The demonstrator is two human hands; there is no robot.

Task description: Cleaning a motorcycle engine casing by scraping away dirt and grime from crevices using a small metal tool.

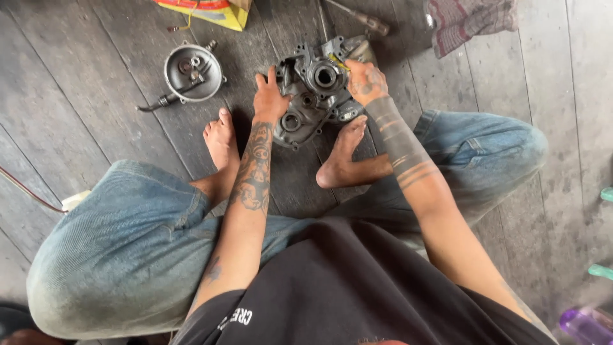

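Sitting on the floor (96, 76), a spread of dark grey wooden planks, I have my knees wide in faded jeans and both bare feet drawn in near the middle of the boards. Between the feet, toward the far edge of the floor, lies the casing (316, 96), a grey cast metal engine part with round bores, tilted a little toward me.

My left hand (269, 99) lies flat on the casing's left rim, fingers spread and released, pressing rather than gripping. My right hand (365, 82) is at the casing's upper right, fingers pinched on something small with a yellow bit showing; I cannot tell what it is.

Left of the casing, well apart, sits the cover (193, 73), a round metal dish with small parts inside and a stub sticking out at its lower left.

At the far edge, left of centre, lies the package (214, 11), a flat yellow and red card pack, cut off by the frame. At the far right edge is the cloth (469, 20), a checked rag, and between them the tool (361, 19), a thin metal rod.

Open boards lie at the far left and down the right side; a purple item and green bits sit at the near right corner.
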